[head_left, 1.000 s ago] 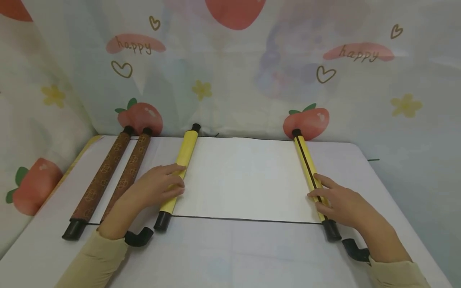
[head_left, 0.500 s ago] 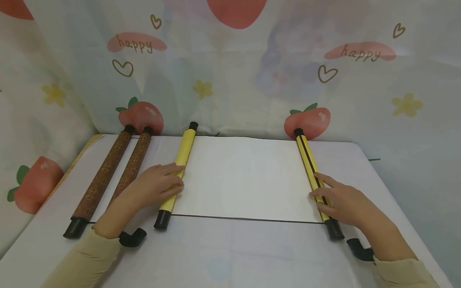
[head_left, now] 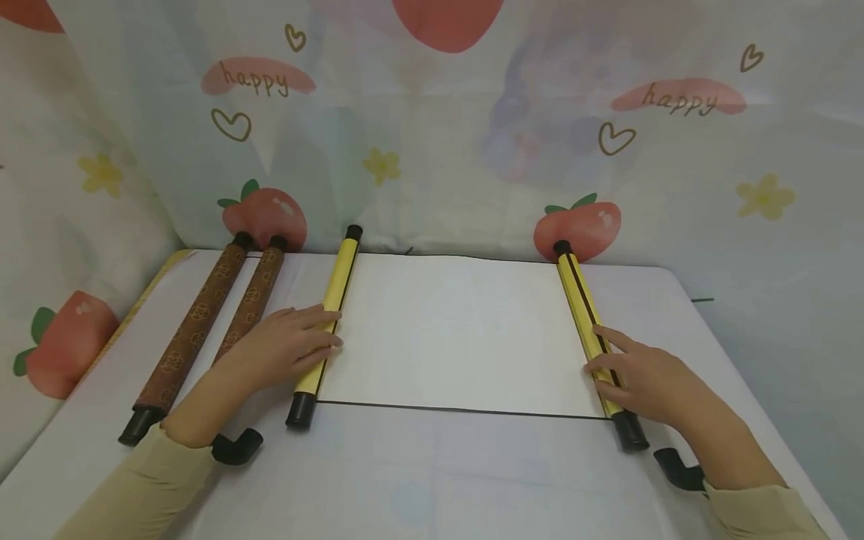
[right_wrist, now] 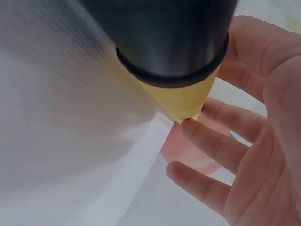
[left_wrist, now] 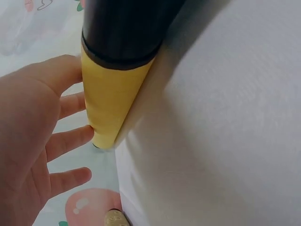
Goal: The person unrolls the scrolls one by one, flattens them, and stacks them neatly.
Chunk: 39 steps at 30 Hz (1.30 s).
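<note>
A white paper scroll point(head_left: 452, 334) lies unrolled across the table between two yellow rollers with black end caps. On the left yellow roller point(head_left: 342, 271) rests my left hand point(head_left: 280, 346), its extended fingers lying over the roller. My right hand point(head_left: 641, 379) touches the right yellow roller point(head_left: 574, 289) with spread fingertips. The left wrist view has the thumb and fingers alongside the yellow tube point(left_wrist: 106, 96), not wrapped round it. Likewise, in the right wrist view the long fingers point(right_wrist: 221, 143) only touch the side of the tube, below its black cap point(right_wrist: 171, 44).
Two brown patterned rollers point(head_left: 192, 326) with black ends lie side by side at the left, the nearer one partly hidden by my left forearm. A printed cloth backdrop point(head_left: 432, 150) stands behind the white table point(head_left: 432, 480). Black curved pieces point(head_left: 238, 447) sit at both wrists.
My left hand and the left roller have moved a little left; a dark stripe now shows along its right edge. The right hand and roller have shifted slightly right, its stripe turned rightward.
</note>
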{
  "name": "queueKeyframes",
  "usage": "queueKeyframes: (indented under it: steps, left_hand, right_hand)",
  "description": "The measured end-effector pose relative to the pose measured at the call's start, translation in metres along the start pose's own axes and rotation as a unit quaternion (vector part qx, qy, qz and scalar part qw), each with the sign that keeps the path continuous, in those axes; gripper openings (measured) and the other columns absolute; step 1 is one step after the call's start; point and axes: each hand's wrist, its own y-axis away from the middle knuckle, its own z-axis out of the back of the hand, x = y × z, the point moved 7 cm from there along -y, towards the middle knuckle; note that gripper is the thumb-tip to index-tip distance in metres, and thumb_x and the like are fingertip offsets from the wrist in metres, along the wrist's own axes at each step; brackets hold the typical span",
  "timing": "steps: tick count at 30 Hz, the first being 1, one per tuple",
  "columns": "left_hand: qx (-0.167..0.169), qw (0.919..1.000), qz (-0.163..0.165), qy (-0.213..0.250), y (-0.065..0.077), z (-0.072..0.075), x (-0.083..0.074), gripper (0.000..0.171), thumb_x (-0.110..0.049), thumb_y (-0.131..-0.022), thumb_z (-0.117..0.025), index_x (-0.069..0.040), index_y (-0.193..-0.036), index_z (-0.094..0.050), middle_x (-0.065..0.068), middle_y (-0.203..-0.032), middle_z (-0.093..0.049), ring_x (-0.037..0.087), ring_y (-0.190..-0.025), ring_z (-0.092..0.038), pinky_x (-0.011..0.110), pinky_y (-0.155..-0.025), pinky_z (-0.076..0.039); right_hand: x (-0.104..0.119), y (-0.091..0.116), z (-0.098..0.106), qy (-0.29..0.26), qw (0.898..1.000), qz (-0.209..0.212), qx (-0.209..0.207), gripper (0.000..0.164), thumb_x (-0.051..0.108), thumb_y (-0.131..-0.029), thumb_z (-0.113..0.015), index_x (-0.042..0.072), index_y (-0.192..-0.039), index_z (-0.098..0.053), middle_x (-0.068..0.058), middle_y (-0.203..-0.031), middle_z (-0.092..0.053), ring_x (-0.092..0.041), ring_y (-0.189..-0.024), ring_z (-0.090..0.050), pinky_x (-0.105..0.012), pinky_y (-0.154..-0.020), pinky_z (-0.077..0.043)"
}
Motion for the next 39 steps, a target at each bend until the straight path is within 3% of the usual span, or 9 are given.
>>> queueKeyframes:
  steps: [8,15,21,29,35,39]
  left_hand:
    - [-0.008,0.9999,-0.010,-0.005,0.003,0.000,0.001,0.020,-0.030,-0.095,-0.068,-0.016,-0.107,-0.076,0.010,-0.138,-0.061,0.038,-0.131,-0.053,0.058,-0.100,-0.046]
    - [0.008,0.9996,-0.003,-0.027,0.005,-0.002,0.003,0.020,-0.027,-0.094,-0.068,-0.016,-0.109,-0.077,0.007,-0.139,-0.061,0.038,-0.132,-0.052,0.058,-0.102,-0.045]
    - [0.003,0.9999,0.002,-0.015,0.008,0.001,0.003,0.020,-0.032,-0.094,-0.069,-0.017,-0.105,-0.076,0.011,-0.138,-0.061,0.039,-0.132,-0.052,0.059,-0.101,-0.045]
    - [0.006,0.9995,0.019,-0.025,0.011,0.002,0.006,0.021,-0.029,-0.094,-0.068,-0.018,-0.111,-0.075,0.009,-0.141,-0.059,0.037,-0.133,-0.051,0.058,-0.102,-0.044]
    - [0.000,0.9995,0.023,-0.024,0.013,0.002,0.007,0.020,-0.028,-0.092,-0.070,-0.018,-0.110,-0.076,0.009,-0.140,-0.060,0.036,-0.132,-0.053,0.057,-0.101,-0.046]
    - [-0.003,0.9994,0.018,-0.030,0.014,0.002,0.007,0.023,-0.033,-0.093,-0.070,-0.018,-0.109,-0.076,0.010,-0.138,-0.060,0.034,-0.128,-0.056,0.056,-0.098,-0.048]
  right_hand:
    - [-0.002,0.000,-0.002,0.009,1.000,-0.013,0.011,0.022,0.030,-0.084,-0.077,0.024,-0.104,-0.076,-0.020,-0.147,-0.044,-0.010,-0.066,-0.051,-0.029,-0.056,-0.038]
    - [-0.003,0.001,-0.002,0.016,1.000,-0.019,0.012,0.021,0.021,-0.083,-0.075,0.023,-0.104,-0.077,-0.021,-0.146,-0.046,-0.015,-0.072,-0.059,-0.029,-0.057,-0.040]
    - [-0.005,0.002,-0.004,0.021,0.999,-0.035,0.028,0.024,0.032,-0.082,-0.079,0.024,-0.104,-0.077,-0.021,-0.147,-0.045,-0.022,-0.086,-0.065,-0.032,-0.063,-0.046]
    - [-0.008,0.006,-0.002,0.015,0.999,-0.031,0.021,0.024,0.018,-0.082,-0.073,0.022,-0.105,-0.076,-0.022,-0.147,-0.045,-0.019,-0.080,-0.065,-0.028,-0.057,-0.039]
    - [-0.010,0.007,-0.003,0.031,0.998,-0.037,0.032,0.018,0.025,-0.083,-0.076,0.024,-0.100,-0.077,-0.023,-0.146,-0.044,-0.028,-0.091,-0.068,-0.037,-0.063,-0.051]
    - [-0.010,0.007,-0.003,0.025,0.998,-0.041,0.033,0.019,0.025,-0.082,-0.077,0.025,-0.101,-0.076,-0.022,-0.146,-0.045,-0.029,-0.093,-0.068,-0.038,-0.065,-0.051]
